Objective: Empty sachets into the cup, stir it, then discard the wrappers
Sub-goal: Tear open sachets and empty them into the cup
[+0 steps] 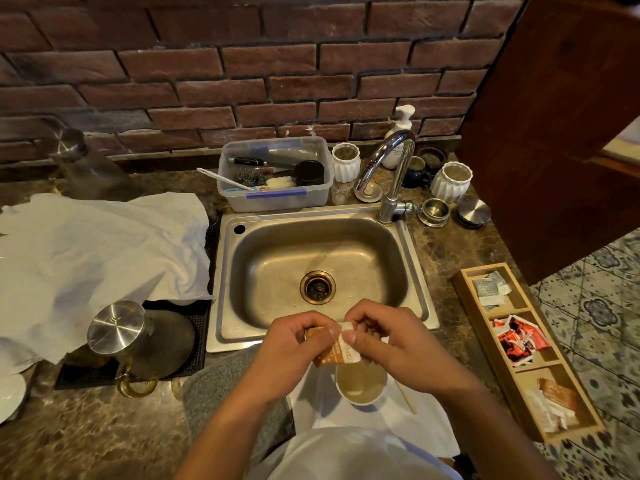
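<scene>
A brown and white sachet (337, 351) is held above a white paper cup (360, 381) that stands on a white napkin at the counter's front edge. My left hand (294, 344) pinches the sachet's left side and my right hand (394, 337) pinches its white top corner. The cup holds pale liquid. A thin wooden stirrer (406, 396) lies on the napkin to the right of the cup, partly hidden under my right forearm.
A wooden tray (478, 327) with three compartments of sachets sits at the right. The steel sink (322, 268) and tap (391, 174) are just beyond my hands. A steel kettle (138, 337) on a black mat and a white cloth (97, 251) lie left.
</scene>
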The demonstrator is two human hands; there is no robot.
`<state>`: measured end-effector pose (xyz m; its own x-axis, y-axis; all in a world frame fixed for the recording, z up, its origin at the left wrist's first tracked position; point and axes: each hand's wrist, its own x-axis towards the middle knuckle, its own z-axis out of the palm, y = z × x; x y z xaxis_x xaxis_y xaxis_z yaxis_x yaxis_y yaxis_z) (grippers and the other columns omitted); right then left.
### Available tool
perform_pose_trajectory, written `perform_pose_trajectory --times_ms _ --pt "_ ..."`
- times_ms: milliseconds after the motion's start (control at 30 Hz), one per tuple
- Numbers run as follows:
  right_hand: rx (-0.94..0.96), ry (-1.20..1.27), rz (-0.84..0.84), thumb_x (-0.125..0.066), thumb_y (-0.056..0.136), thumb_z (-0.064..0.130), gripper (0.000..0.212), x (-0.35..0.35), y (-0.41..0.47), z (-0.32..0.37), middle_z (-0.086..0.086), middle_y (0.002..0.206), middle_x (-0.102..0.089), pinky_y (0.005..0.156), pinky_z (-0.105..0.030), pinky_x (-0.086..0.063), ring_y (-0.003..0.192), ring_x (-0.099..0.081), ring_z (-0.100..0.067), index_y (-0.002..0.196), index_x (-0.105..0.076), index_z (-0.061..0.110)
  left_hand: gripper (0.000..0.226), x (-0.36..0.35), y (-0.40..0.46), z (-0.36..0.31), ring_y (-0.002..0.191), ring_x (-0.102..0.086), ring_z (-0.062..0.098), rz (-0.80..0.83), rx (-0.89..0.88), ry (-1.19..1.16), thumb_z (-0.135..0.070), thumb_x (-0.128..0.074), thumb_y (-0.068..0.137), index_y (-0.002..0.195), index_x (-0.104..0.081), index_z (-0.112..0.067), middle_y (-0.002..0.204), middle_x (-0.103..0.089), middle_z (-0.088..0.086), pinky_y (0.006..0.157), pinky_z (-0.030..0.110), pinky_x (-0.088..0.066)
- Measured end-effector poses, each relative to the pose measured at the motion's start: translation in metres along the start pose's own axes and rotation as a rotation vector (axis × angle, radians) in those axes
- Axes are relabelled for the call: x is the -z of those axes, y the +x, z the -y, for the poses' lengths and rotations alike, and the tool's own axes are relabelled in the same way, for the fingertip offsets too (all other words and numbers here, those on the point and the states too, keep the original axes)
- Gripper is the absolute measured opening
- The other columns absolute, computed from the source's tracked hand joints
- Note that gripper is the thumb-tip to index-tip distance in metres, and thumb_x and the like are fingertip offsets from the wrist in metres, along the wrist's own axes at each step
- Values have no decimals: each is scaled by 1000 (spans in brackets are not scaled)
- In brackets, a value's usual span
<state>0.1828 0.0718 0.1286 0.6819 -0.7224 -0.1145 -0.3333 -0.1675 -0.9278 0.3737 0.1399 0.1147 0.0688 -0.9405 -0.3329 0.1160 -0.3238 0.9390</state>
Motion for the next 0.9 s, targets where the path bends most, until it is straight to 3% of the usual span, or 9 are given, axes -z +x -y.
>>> perform_pose_trajectory --times_ms 100,233,367,467,633,833,900 --pt "46 14 -41 -66 97 24 6 -3 2 0 1 81 -68 67 -38 -57 75 -66 -20 99 -70 20 18 -2 -1 -1 64 -60 12 -5 49 -95 -25 -73 85 87 -78 -8 71 -70 6 61 21 -48" --pt "96 -9 -103 -65 95 29 10 -8 5 -3 3 80 -67 68 -42 -54 75 -64 -20 96 -70 20 18 -7 -3 -1 70 -62 17 -40 143 -263 -25 -72 80 85 -80 -10 75 -71 10 69 29 -50" --pt "169 -144 -233 -68 96 22 7 -16 5 -5 10 83 -70 68 -24 -51 80 -64 -13 95 -74 17 21 -8 0 -3 70 -62 18 -32 240 -428 -17 -69 83 93 -76 1 77 -67 14 65 29 -52" --pt "197 -183 -297 -70 94 21 7 -20 5 -5 12 85 -71 68 -22 -51 80 -64 -8 94 -76 17 22 -9 1 -5 64 -61 19 -7 321 -541 -14 -70 83 96 -74 3 76 -65 14 60 30 -48" --pt "56 -3 -302 -73 91 23 3 -17 4 -3 10 83 -69 66 -22 -54 76 -65 -14 93 -73 21 19 -10 -1 -4 62 -59 20 17 305 -498 -21 -71 88 93 -79 -5 73 -66 11 58 28 -47" --pt "-15 95 -263 -76 90 18 4 -12 5 -3 -5 77 -67 65 -41 -57 72 -63 -27 91 -72 18 17 -10 -3 -4 61 -59 19 36 246 -433 -20 -69 88 92 -78 -6 71 -63 14 59 27 -50" --pt "-44 146 -207 -75 90 17 4 -8 6 -3 -6 75 -67 61 -36 -58 69 -64 -28 90 -71 16 15 -10 -3 -3 60 -59 18 12 226 -412 -18 -70 86 86 -77 -5 69 -65 12 59 26 -51"
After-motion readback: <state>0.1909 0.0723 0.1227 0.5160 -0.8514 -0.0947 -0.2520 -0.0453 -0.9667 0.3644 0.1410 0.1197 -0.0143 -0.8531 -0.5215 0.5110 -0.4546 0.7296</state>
